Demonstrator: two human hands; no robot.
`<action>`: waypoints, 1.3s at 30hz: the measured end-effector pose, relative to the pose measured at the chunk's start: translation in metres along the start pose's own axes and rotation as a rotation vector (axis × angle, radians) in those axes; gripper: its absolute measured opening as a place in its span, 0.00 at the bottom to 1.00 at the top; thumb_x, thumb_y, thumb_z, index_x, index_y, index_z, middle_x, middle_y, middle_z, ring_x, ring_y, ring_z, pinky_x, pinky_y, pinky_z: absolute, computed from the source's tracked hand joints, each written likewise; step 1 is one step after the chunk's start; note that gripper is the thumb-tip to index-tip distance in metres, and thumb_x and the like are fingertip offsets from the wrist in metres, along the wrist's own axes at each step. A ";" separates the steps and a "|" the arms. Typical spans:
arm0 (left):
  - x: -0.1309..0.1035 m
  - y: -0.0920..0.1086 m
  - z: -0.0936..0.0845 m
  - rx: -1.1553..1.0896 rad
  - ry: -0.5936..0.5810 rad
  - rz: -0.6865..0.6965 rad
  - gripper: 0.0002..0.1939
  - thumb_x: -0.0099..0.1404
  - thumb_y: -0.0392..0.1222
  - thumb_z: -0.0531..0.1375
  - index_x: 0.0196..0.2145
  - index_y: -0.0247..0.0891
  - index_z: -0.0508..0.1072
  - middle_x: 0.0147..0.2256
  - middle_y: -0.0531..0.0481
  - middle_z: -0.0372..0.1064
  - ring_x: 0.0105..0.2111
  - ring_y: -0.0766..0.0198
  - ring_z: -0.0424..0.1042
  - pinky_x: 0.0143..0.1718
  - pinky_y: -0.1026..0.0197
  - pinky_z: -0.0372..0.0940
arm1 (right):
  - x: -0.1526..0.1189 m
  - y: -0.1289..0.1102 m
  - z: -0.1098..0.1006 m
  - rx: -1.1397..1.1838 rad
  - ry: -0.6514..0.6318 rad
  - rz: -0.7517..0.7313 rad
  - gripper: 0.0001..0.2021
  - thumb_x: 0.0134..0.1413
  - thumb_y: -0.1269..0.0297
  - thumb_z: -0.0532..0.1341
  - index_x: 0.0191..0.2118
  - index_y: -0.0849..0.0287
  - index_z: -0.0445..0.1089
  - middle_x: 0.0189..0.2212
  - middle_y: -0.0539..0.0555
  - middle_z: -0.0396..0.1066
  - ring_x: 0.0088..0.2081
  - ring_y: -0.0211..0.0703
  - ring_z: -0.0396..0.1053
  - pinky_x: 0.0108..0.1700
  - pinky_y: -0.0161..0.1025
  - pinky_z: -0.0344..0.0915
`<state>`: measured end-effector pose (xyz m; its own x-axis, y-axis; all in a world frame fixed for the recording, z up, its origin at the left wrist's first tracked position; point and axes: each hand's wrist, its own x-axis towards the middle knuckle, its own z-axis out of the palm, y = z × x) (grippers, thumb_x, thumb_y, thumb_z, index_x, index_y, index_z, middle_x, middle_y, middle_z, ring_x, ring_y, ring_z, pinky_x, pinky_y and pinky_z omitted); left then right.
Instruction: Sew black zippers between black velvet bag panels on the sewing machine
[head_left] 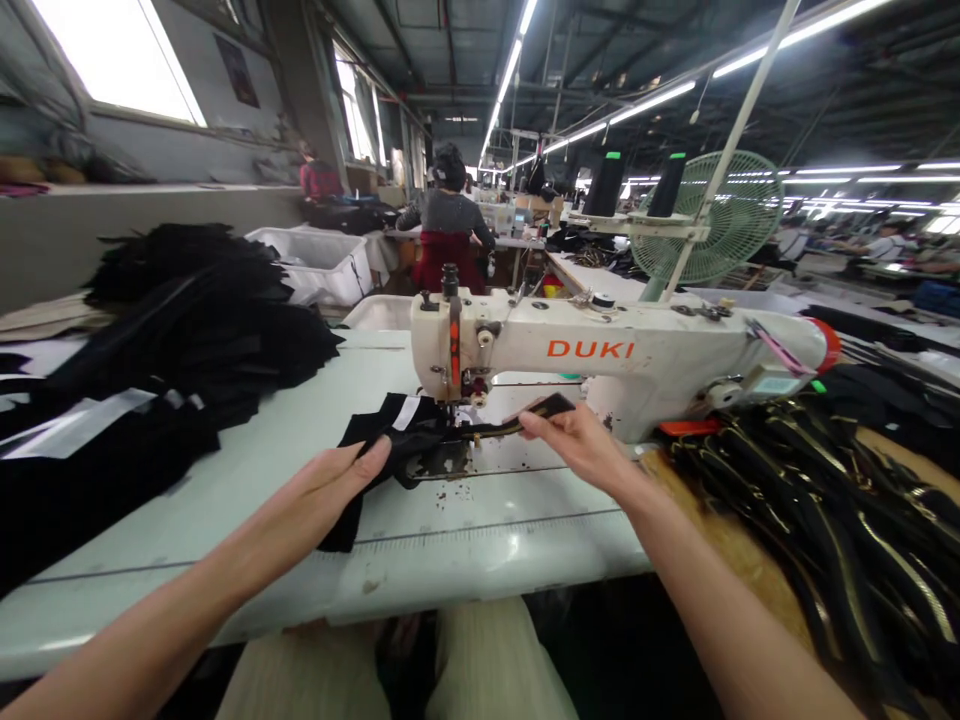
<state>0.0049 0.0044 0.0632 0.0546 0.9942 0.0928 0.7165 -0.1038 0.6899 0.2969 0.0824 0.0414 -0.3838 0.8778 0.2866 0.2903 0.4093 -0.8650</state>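
A white sewing machine (622,360) marked DUKI stands on the pale green table (480,540). A black fabric piece (390,440) with a white label lies under its needle. My left hand (322,495) rests flat on the near left part of that fabric. My right hand (574,440) pinches the end of a black zipper strip (536,412) with gold teeth, which runs left toward the presser foot.
Black fabric pieces (180,330) are heaped on the table's left. Several black zippers with gold teeth (817,500) lie piled at the right. A green fan (712,215) and thread cones stand behind the machine. A person sits at a station further back, facing away.
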 end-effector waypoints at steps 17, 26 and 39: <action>-0.046 -0.056 0.071 0.598 0.043 0.883 0.43 0.56 0.19 0.47 0.69 0.35 0.54 0.65 0.47 0.61 0.66 0.60 0.57 0.67 0.52 0.51 | -0.097 0.007 0.125 -0.702 0.269 -0.597 0.17 0.72 0.75 0.46 0.42 0.66 0.73 0.30 0.55 0.74 0.30 0.43 0.66 0.32 0.41 0.63; -0.045 -0.061 0.073 0.576 0.039 0.878 0.41 0.55 0.19 0.47 0.65 0.37 0.63 0.63 0.47 0.64 0.64 0.59 0.61 0.65 0.52 0.55 | -0.096 0.004 0.130 -0.688 0.306 -0.593 0.19 0.72 0.75 0.46 0.38 0.66 0.74 0.27 0.54 0.74 0.28 0.42 0.66 0.30 0.40 0.62; -0.032 -0.068 0.064 0.469 -0.122 0.901 0.39 0.60 0.47 0.63 0.67 0.41 0.58 0.62 0.48 0.65 0.58 0.53 0.68 0.61 0.52 0.62 | -0.091 0.014 0.124 -0.632 0.215 -0.514 0.13 0.55 0.82 0.55 0.35 0.57 0.70 0.26 0.48 0.70 0.27 0.40 0.66 0.26 0.37 0.62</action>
<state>-0.0012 -0.0188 -0.0329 0.7593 0.5513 0.3459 0.5728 -0.8183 0.0468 0.2274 -0.0226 -0.0478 -0.4457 0.5464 0.7090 0.5858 0.7770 -0.2305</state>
